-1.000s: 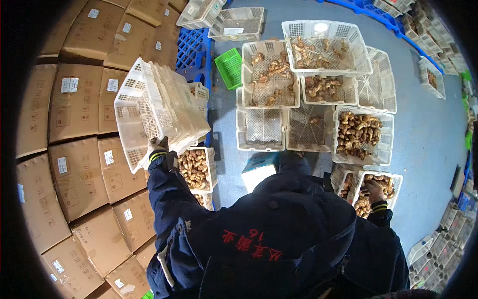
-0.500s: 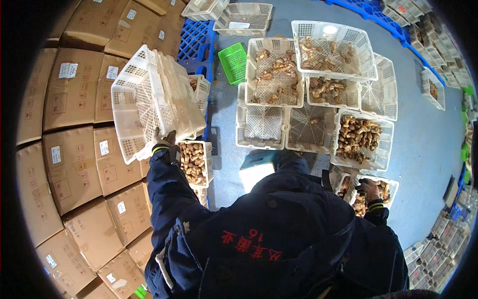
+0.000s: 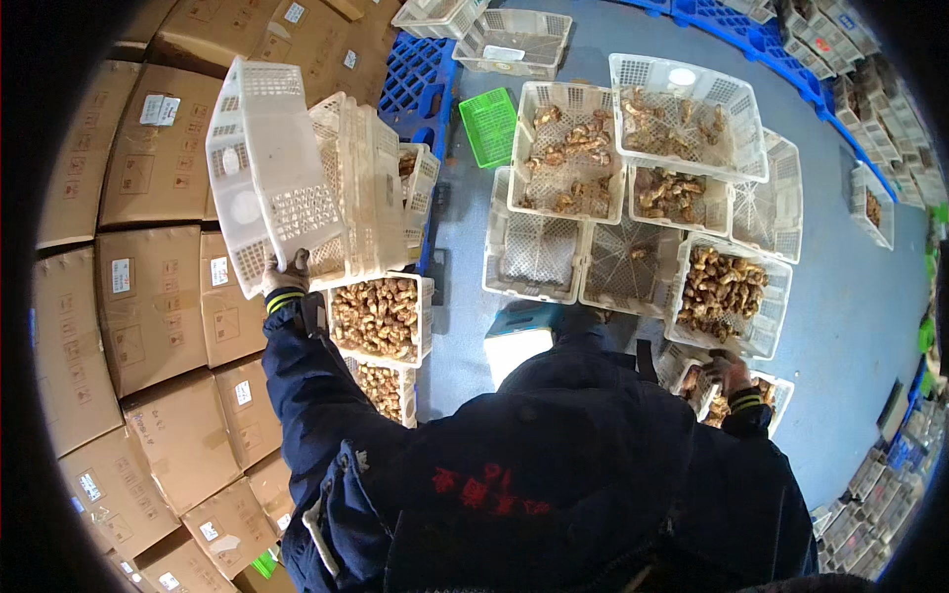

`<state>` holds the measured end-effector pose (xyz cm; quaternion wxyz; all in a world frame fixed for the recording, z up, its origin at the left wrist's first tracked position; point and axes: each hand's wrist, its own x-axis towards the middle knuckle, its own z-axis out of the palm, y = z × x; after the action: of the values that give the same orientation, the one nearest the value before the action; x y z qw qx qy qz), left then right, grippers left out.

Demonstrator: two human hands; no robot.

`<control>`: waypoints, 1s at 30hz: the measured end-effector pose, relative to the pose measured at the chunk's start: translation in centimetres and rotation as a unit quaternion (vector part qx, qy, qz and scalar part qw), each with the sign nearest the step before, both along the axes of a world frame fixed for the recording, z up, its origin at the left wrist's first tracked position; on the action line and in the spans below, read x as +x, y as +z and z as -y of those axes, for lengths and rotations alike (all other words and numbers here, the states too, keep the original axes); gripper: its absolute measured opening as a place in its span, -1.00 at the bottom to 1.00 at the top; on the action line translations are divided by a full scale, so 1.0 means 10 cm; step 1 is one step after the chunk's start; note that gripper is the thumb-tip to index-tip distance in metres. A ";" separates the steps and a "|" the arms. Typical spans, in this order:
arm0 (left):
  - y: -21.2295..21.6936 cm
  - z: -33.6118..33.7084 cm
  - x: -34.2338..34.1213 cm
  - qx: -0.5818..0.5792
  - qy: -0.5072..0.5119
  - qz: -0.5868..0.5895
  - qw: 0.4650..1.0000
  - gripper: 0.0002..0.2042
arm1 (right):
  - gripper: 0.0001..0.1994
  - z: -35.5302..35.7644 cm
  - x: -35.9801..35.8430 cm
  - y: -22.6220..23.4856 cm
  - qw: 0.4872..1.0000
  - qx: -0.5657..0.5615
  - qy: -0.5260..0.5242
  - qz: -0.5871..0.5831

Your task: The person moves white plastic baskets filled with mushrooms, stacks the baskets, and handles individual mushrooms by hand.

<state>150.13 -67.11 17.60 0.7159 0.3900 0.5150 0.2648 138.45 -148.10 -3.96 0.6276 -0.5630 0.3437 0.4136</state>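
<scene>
My left hand [image 3: 287, 272] grips the lower rim of a white plastic crate [image 3: 294, 168], which stands tilted away from a stack of nested white crates [image 3: 368, 188]. Beside that stack sits a crate of brown mushrooms [image 3: 376, 318], with another mushroom-filled crate [image 3: 381, 387] nearer to me. On my right, my right hand [image 3: 729, 373] is over a crate [image 3: 783, 395] holding mushrooms. Motion smears its fingers, so whether they hold anything cannot be made out. Just beyond it lies a fuller crate of mushrooms [image 3: 725, 292].
Several white crates ahead hold scattered mushrooms, among them an upper crate [image 3: 692, 119] resting across others. A green basket [image 3: 488, 128] lies on the blue-grey floor [image 3: 460, 267]. Cardboard boxes [image 3: 148, 306] are stacked along my left, near a blue pallet [image 3: 407, 74].
My left hand has moved left and a little up, and the crate in it has tipped apart from the stack, uncovering more mushrooms below. My right hand has shifted slightly over its crate.
</scene>
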 end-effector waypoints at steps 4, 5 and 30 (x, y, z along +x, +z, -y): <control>0.08 0.15 -0.09 0.131 -0.075 -0.040 0.988 -0.74 | -0.74 0.15 -0.01 -0.03 0.997 -0.001 -0.014 0.075; 0.07 0.31 0.01 0.138 -0.103 -0.023 0.985 -0.72 | -0.74 0.14 -0.04 0.08 0.997 0.017 -0.050 0.055; -0.84 9.25 -1.39 -0.007 -0.969 0.120 0.214 -0.60 | -0.23 1.41 -3.51 1.52 0.737 -0.196 -0.562 0.319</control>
<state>136.28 -159.57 9.22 0.4747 0.5458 -0.3517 -0.5942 103.39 -162.17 11.27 0.6948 -0.4766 0.4509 -0.2947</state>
